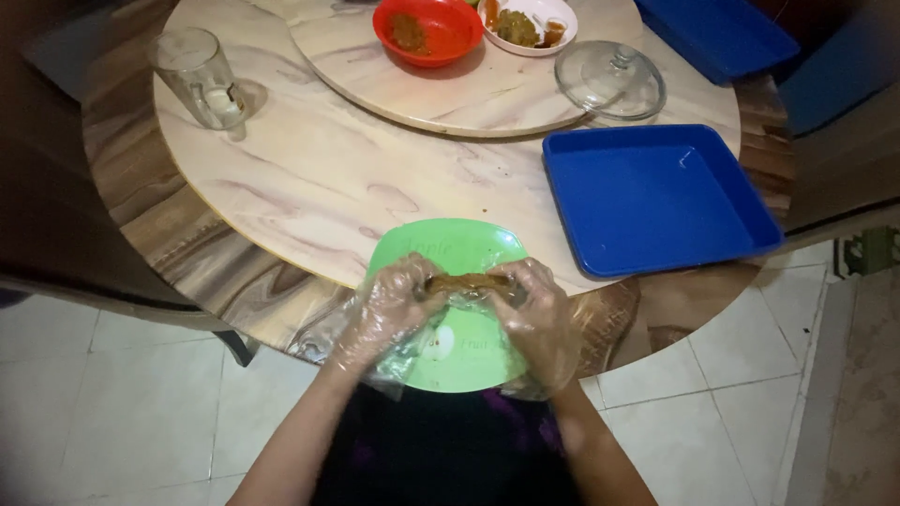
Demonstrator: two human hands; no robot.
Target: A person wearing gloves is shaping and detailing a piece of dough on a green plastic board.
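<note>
Plainly, brown roll [469,282] between both fingers [424,278]

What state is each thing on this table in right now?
left hand: gloved, gripping the brown roll
right hand: gloved, gripping the roll's other end
brown roll: held over the green plate
blue tray: empty
glass mug: nearly empty
glass lid: lying on table
red bowl: holds food

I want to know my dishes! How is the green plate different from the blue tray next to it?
The flat green plastic plate is nearly level, while the deep square blue plastic tray has raised walls. The green plate sits at the table's near edge under the gloved left hand and right hand, which hold a brown piece of food over it; the blue tray lies untouched and bare. Both rest on the round marble-look table.
</note>
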